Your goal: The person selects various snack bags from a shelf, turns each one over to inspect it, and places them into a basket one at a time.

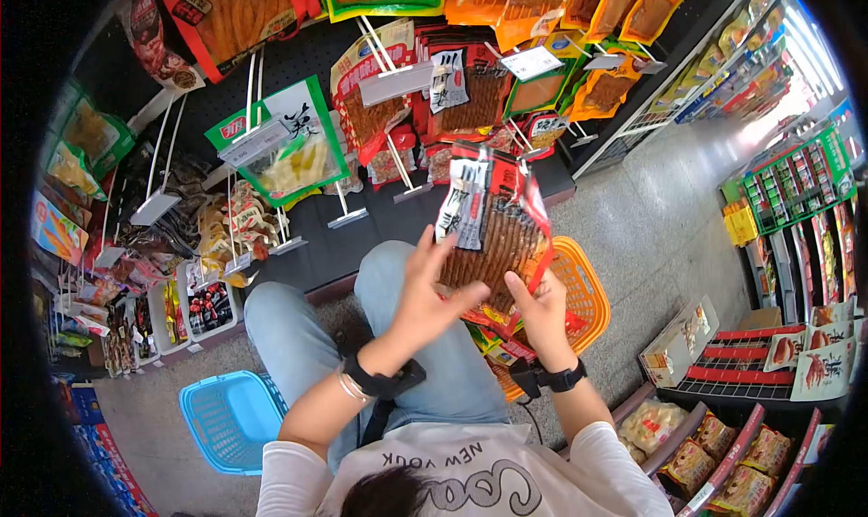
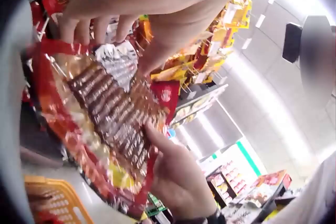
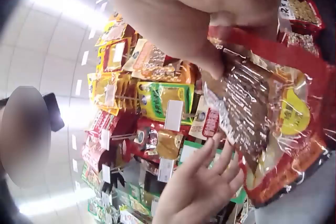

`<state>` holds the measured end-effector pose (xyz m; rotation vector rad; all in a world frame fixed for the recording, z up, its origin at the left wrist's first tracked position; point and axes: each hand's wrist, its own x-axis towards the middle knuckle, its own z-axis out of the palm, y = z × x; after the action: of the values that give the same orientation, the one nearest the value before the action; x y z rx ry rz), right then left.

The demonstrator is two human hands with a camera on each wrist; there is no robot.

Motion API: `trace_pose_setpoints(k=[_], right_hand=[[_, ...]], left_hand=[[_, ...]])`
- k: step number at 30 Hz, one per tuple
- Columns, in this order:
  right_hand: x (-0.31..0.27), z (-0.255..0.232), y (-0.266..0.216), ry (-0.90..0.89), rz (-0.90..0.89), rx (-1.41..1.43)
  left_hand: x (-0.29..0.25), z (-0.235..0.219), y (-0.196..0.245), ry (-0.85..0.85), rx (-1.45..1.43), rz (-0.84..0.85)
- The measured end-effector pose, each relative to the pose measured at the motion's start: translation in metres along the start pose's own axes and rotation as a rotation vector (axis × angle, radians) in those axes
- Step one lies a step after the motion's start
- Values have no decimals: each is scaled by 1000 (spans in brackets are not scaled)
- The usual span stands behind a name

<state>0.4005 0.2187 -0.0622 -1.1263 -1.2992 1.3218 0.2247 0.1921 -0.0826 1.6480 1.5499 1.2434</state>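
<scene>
A clear, red-edged packet of brown strip snacks (image 1: 493, 237) is held up in front of the person's lap. The right hand (image 1: 542, 314) pinches its right edge, the thumb lying over the front. At the opposite side is the left hand (image 1: 429, 291), its thumb reaching across the packet's lower front. In the right wrist view the left hand (image 3: 202, 187) shows fairly straight, spread fingers at the packet's edge. The left wrist view shows the packet's front (image 2: 110, 108) with the right hand (image 2: 181, 179) gripping its side.
An orange basket (image 1: 588, 291) with several packets stands on the floor by the right knee. To the left sits a blue basket (image 1: 221, 418). Ahead, a rack carries hanging snack packets (image 1: 371, 110) on hooks with price tags (image 1: 396, 83). Shelves of packaged goods (image 1: 714, 449) stand at right.
</scene>
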Motion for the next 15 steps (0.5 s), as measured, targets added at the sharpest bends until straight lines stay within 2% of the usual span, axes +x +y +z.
trace_pose_setpoints(k=[1, 3, 4, 7, 8, 10, 11, 13, 14, 15], right_hand=[[-4, 3, 7, -30, -26, 20], [-16, 9, 4, -91, -98, -179], [-21, 13, -13, -185, -219, -317], [-23, 15, -26, -449, -442, -507], [-22, 13, -28, -468, -453, -587], [-17, 3, -30, -502, -473, -746], [-14, -2, -25, -416, -445, -653], [-5, -12, -21, -253, -391, -693], [3, -22, -7, -184, -423, -710], [8, -24, -13, -139, -261, -515]], left_hand=[[-5, 6, 11, -3, -21, 18], [-12, 17, 27, -8, -61, 54], [-10, 15, 30, -115, -245, 36], [-15, 17, 39, -144, -869, -304], [-11, 14, 42, -22, -875, -320], [-4, 18, 24, 24, -1056, -415], [-3, 18, 16, 50, -1145, -464], [0, 13, 12, -10, -1158, -519], [0, 11, 11, -35, -1151, -526], [1, 10, 9, -63, -1143, -532]])
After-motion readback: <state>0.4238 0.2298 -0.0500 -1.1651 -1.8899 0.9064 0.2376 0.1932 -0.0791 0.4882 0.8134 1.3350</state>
